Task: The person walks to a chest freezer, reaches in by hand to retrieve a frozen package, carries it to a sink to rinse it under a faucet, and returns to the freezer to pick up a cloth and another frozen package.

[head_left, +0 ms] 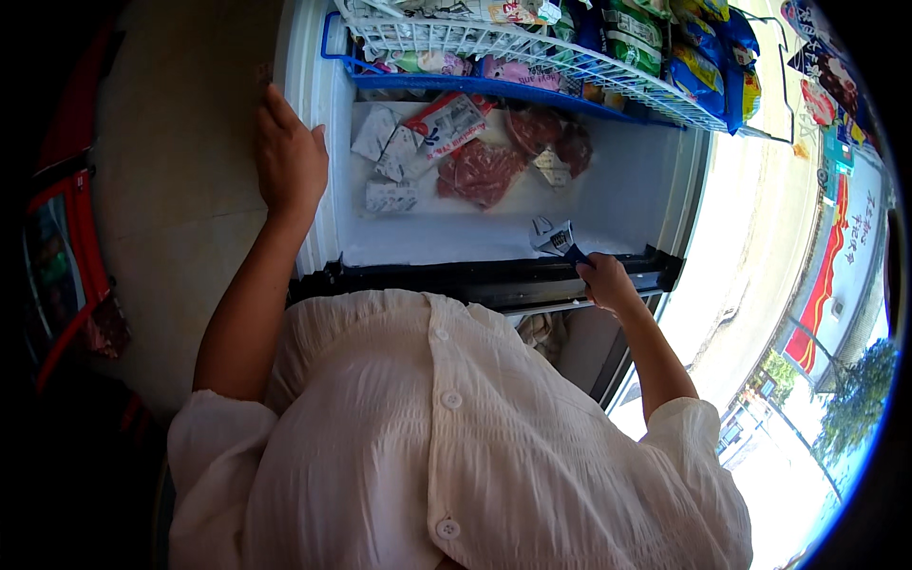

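Note:
My right hand [611, 284] is closed round the blue handle of an adjustable wrench [555, 237]. The wrench's silver head points left, just inside the front wall of an open chest freezer [627, 195]. My left hand [290, 157] is at the freezer's left rim, fingers stretched forward and thumb apart, with a small brownish patch by the fingertips that I cannot make out. On the freezer's whitish floor lie red meat in clear plastic [482, 173], more wrapped meat [546, 133], a red-and-white packet [448, 123] and several silvery-white packets [399, 152].
A white wire basket [532, 46] with a blue lower frame [598, 106] spans the freezer's far part, filled with colourful packets [698, 66]. A black front edge [427, 278] lies close to my body. At left stands a red-framed cabinet [90, 247]; bright ground [750, 218] lies at right.

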Motion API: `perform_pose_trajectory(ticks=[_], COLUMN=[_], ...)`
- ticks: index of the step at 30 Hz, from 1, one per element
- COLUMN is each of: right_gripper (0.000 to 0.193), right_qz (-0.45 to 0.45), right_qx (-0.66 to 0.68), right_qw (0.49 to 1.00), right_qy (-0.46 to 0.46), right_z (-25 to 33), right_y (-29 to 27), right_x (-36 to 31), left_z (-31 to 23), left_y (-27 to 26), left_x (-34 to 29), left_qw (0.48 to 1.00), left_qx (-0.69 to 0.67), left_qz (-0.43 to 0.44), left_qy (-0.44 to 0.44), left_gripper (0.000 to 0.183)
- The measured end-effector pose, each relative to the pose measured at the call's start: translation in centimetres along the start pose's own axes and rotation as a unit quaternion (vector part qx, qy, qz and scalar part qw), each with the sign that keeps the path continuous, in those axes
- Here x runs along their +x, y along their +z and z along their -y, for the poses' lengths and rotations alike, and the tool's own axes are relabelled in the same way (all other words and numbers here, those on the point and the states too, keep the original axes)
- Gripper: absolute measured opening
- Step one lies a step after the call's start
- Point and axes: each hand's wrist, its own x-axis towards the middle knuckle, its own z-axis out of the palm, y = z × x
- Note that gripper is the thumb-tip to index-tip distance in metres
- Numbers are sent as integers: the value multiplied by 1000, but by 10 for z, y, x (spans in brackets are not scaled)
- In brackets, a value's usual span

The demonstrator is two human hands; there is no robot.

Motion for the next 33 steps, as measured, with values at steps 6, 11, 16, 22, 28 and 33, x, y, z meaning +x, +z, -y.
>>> perform_pose_trajectory(ticks=[6,11,16,22,28,33], right_gripper=[25,25,19,38,44,44], right_qz=[-94,14,-33,-42,22,-42], right_qx=[-109,49,-65,133,59,133], right_qw=[975,998,996,990,998,990], right_qy=[-173,29,-50,10,-10,-35], right_z=[-28,29,3,58,58,69], right_y=[35,7,31,16,34,41], right_x=[8,-4,4,-19,-22,-26], left_z=[4,15,21,26,29,28], left_y=[-2,-1,5,8,11,11], left_x=[0,3,3,-1,0,-1], left_qw=[999,996,995,991,988,987], left_qx=[-21,-55,-89,-128,-149,-157], left_qz=[28,66,51,44,6,31], left_qy=[5,19,22,14,43,16], left_gripper=[77,80,81,84,86,84])
